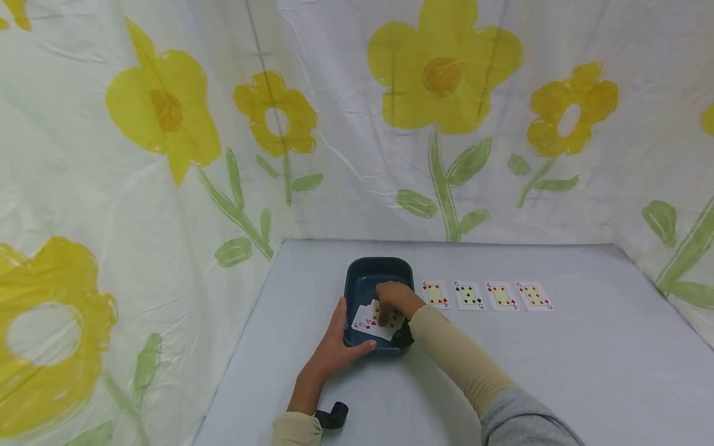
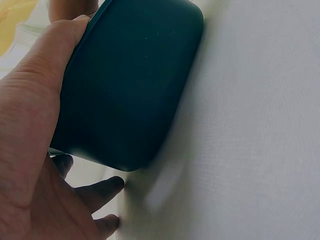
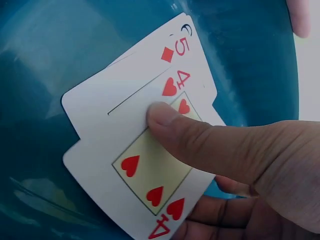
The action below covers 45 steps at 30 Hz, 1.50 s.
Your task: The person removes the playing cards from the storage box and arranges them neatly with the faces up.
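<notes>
A fanned stack of thin white playing cards [image 3: 120, 100] with rounded corners lies face up inside the tray, toward its near end. Uppermost is a glossy four of hearts [image 3: 155, 155], red pips over a cream panel framed in a thin dark line; a five of diamonds peeks out from under it, and a dark-inked index shows past that, perhaps too covered to read. In the right wrist view, the four's long axis slants from lower left to upper right. The right hand [image 1: 393, 297] pinches the stack, thumb flat on the four, fingers bent behind its edge.

The deep teal rectangular tray [image 1: 364, 284], smooth and slightly shiny with rounded corners, points its long axis away from the person. The left hand [image 1: 336, 348] is spread around its near left corner, thumb on the rim. Just right stand four face-up white cards in a row [image 1: 470, 296], flat on the pale, fine-grained worktop [image 1: 558, 365]. Behind hangs creased white sheeting with yellow flowers [image 1: 346, 210].
</notes>
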Tool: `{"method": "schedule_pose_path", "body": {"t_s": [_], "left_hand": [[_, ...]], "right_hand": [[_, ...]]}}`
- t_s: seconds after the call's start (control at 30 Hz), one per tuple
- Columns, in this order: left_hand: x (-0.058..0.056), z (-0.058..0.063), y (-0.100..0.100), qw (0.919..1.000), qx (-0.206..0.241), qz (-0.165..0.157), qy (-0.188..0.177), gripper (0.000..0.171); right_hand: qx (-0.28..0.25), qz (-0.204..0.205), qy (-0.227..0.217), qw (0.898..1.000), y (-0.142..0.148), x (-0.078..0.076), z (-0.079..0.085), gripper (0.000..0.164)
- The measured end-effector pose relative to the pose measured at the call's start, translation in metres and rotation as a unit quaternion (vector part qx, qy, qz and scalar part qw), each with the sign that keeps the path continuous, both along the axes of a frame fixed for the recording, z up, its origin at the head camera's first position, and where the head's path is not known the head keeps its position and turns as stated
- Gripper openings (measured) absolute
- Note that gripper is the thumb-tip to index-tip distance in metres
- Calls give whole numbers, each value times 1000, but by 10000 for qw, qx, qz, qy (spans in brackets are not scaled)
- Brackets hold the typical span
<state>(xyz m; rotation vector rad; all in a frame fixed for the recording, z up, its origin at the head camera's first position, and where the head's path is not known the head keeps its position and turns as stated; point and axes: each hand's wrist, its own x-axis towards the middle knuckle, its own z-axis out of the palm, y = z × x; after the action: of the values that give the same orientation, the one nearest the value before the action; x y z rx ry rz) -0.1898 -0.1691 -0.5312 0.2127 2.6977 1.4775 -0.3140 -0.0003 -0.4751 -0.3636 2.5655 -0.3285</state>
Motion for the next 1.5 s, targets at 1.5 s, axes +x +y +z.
{"method": "schedule_pose_path", "body": {"t_s": [1.5], "left_hand": [[-2, -2, 4, 9997, -117, 191, -92, 117]], "right_hand": [[-3616, -1406, 233, 9214, 90, 10, 15, 34]]}}
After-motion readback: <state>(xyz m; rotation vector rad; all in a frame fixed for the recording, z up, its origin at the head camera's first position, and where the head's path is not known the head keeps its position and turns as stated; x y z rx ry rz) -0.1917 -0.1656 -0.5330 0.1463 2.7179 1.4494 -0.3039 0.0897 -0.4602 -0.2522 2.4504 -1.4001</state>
